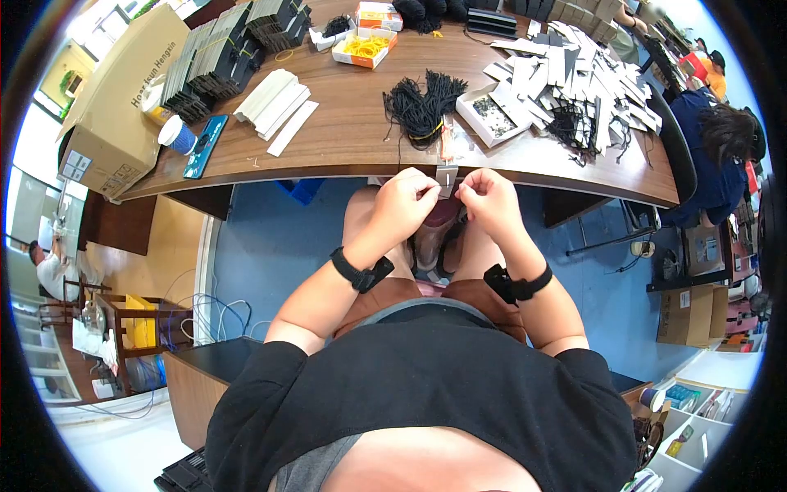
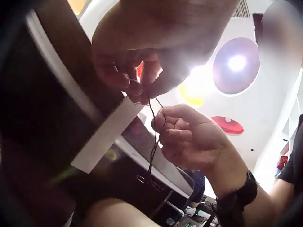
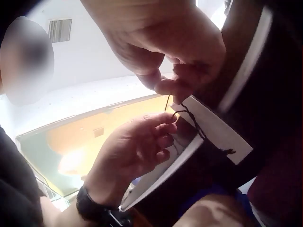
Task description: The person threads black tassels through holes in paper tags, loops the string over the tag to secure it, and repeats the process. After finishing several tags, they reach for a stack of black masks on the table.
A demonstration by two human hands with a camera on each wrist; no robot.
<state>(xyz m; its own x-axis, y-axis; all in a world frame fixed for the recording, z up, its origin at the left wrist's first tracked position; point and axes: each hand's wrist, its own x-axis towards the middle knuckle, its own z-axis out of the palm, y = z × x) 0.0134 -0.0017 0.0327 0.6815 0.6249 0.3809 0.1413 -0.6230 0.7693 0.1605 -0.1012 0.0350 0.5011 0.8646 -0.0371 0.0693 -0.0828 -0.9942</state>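
At the table's front edge, my left hand (image 1: 403, 207) and right hand (image 1: 493, 209) face each other, a small gap apart. A thin black cord (image 2: 154, 142) runs between them in the left wrist view, with its doubled strands hanging down. My left hand (image 2: 156, 33) and my right hand (image 2: 191, 137) each pinch part of it. A white card (image 3: 222, 132) hangs beside the cord (image 3: 195, 124) in the right wrist view, close to the right fingertips. How the cord joins the card is hidden by the fingers.
On the table (image 1: 328, 156) lie a bundle of black cords (image 1: 422, 107), a white box of small parts (image 1: 494, 115), a heap of tags (image 1: 574, 70), white strips (image 1: 275, 102) and stacked dark cards (image 1: 205, 70). A blue cup (image 1: 176, 135) and large carton (image 1: 123, 94) are at left.
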